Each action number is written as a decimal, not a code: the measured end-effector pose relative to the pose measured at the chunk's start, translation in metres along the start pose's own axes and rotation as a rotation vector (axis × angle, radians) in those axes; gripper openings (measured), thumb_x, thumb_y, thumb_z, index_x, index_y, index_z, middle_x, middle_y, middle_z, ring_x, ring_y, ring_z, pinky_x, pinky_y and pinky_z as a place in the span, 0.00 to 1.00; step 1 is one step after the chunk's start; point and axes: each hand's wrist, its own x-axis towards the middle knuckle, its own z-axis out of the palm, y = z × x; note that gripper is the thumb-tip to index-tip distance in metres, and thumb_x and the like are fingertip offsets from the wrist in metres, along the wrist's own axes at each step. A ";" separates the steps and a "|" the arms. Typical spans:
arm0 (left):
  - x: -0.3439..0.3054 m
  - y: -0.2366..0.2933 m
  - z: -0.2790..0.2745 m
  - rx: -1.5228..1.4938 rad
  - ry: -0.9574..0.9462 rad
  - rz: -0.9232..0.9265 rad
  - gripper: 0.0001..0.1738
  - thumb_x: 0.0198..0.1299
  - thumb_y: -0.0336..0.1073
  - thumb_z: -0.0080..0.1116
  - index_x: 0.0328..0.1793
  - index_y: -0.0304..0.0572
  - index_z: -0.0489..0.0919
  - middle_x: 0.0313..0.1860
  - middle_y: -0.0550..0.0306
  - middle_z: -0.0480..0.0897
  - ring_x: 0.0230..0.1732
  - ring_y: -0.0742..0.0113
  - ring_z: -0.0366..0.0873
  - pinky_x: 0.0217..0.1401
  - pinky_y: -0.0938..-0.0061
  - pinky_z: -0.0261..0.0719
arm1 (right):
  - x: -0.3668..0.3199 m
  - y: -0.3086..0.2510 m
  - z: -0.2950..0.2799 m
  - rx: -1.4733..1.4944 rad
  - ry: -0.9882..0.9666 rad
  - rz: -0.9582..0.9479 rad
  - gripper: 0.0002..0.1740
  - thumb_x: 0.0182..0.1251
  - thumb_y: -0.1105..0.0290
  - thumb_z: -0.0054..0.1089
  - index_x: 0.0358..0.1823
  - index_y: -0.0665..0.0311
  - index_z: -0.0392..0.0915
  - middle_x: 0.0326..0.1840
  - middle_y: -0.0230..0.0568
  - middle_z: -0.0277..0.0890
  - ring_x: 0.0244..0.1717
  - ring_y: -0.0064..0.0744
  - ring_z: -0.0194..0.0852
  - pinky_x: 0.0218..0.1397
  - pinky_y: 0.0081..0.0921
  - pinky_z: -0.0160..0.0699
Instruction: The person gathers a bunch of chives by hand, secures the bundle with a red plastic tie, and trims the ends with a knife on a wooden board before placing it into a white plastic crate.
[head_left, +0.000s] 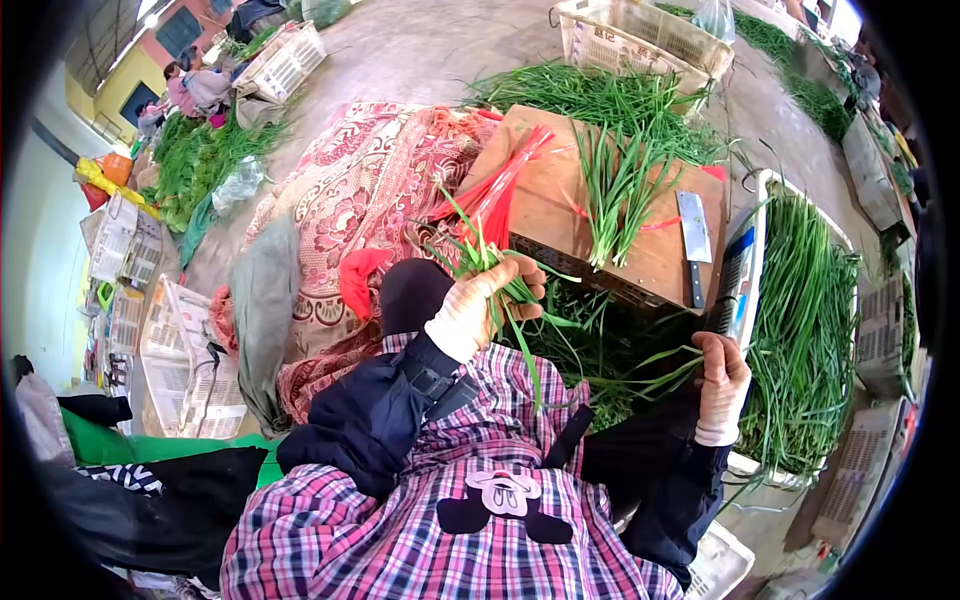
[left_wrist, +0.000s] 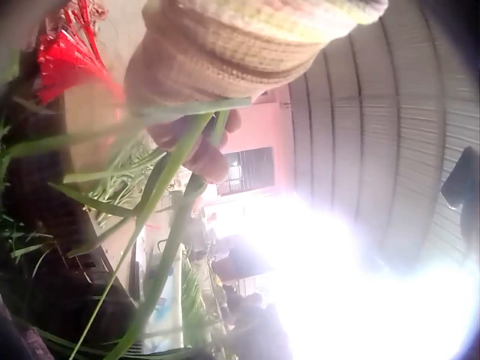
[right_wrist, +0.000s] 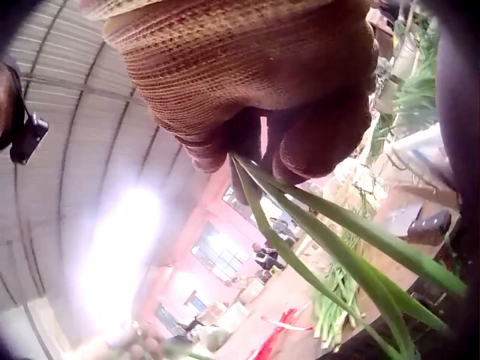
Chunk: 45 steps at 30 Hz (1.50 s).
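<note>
My left hand (head_left: 490,295), gloved with bare-looking fingertips, grips a small bunch of Chinese chives (head_left: 482,258) above my lap. Long leaves hang below that hand. Over by the right knee, my right hand (head_left: 722,380) pinches a few long chive leaves (right_wrist: 330,247) between thumb and fingers. Their other ends trail leftward over the dark gap. On a wooden board (head_left: 545,215) ahead lies a larger bunch of chives (head_left: 615,195) across a red strip (head_left: 655,225). A cleaver (head_left: 695,235) rests at the board's right side, and a bundle of red ties (head_left: 505,190) at its left.
A white crate (head_left: 765,180) full of chives (head_left: 805,330) stands close on my right. More loose chives (head_left: 560,85) are heaped behind the board. A patterned red cloth (head_left: 350,200) spreads to the left. Another crate (head_left: 640,45) sits farther back.
</note>
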 end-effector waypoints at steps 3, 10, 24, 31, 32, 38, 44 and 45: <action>0.001 -0.009 0.007 0.068 -0.050 0.008 0.17 0.65 0.43 0.58 0.51 0.36 0.78 0.44 0.51 0.83 0.46 0.59 0.82 0.43 0.63 0.85 | -0.006 -0.016 0.010 0.021 -0.065 0.053 0.07 0.64 0.72 0.60 0.37 0.69 0.83 0.33 0.29 0.75 0.31 0.16 0.66 0.35 0.16 0.63; 0.000 -0.035 0.028 0.365 -0.101 -0.024 0.17 0.66 0.43 0.58 0.49 0.36 0.79 0.42 0.56 0.81 0.44 0.67 0.80 0.41 0.70 0.84 | -0.009 -0.055 0.079 0.064 -0.342 -0.148 0.11 0.58 0.74 0.61 0.42 0.69 0.82 0.37 0.39 0.80 0.38 0.25 0.77 0.43 0.22 0.74; 0.031 -0.063 -0.003 2.052 -0.439 -0.044 0.34 0.55 0.60 0.55 0.58 0.39 0.78 0.37 0.43 0.84 0.45 0.46 0.82 0.49 0.59 0.79 | 0.006 -0.071 0.038 0.151 -0.102 0.062 0.09 0.63 0.72 0.62 0.42 0.66 0.82 0.25 0.26 0.74 0.22 0.13 0.66 0.23 0.13 0.65; -0.006 -0.007 0.085 1.174 -0.780 -0.297 0.19 0.61 0.46 0.62 0.48 0.38 0.83 0.40 0.50 0.85 0.41 0.65 0.83 0.44 0.71 0.80 | 0.005 -0.039 0.017 0.707 0.171 -0.078 0.10 0.68 0.67 0.61 0.45 0.65 0.78 0.35 0.35 0.78 0.22 0.21 0.73 0.20 0.18 0.73; -0.011 -0.024 0.082 1.079 -0.779 -0.157 0.20 0.62 0.45 0.62 0.52 0.37 0.82 0.46 0.50 0.84 0.45 0.66 0.82 0.48 0.72 0.80 | 0.003 -0.032 0.022 0.839 0.130 -0.093 0.12 0.68 0.65 0.61 0.47 0.65 0.77 0.37 0.36 0.76 0.24 0.22 0.73 0.21 0.18 0.73; -0.019 -0.068 0.095 0.134 -0.253 -0.026 0.32 0.63 0.49 0.62 0.67 0.36 0.70 0.60 0.50 0.77 0.58 0.64 0.76 0.57 0.66 0.77 | -0.031 -0.011 0.062 1.023 0.070 0.159 0.13 0.68 0.65 0.61 0.48 0.66 0.77 0.34 0.35 0.77 0.24 0.22 0.74 0.22 0.20 0.75; -0.021 -0.061 0.071 0.243 -0.010 0.040 0.21 0.66 0.48 0.58 0.49 0.35 0.80 0.44 0.54 0.84 0.46 0.66 0.81 0.51 0.68 0.79 | -0.048 0.003 0.075 0.480 -0.205 0.240 0.13 0.64 0.73 0.63 0.48 0.70 0.80 0.28 0.32 0.78 0.24 0.19 0.71 0.28 0.18 0.72; -0.020 -0.063 0.065 0.292 -0.005 0.069 0.21 0.66 0.50 0.57 0.48 0.37 0.81 0.43 0.55 0.84 0.45 0.67 0.81 0.51 0.69 0.79 | -0.048 0.007 0.079 0.460 -0.234 0.271 0.13 0.63 0.73 0.63 0.48 0.70 0.80 0.28 0.32 0.78 0.24 0.18 0.70 0.28 0.18 0.71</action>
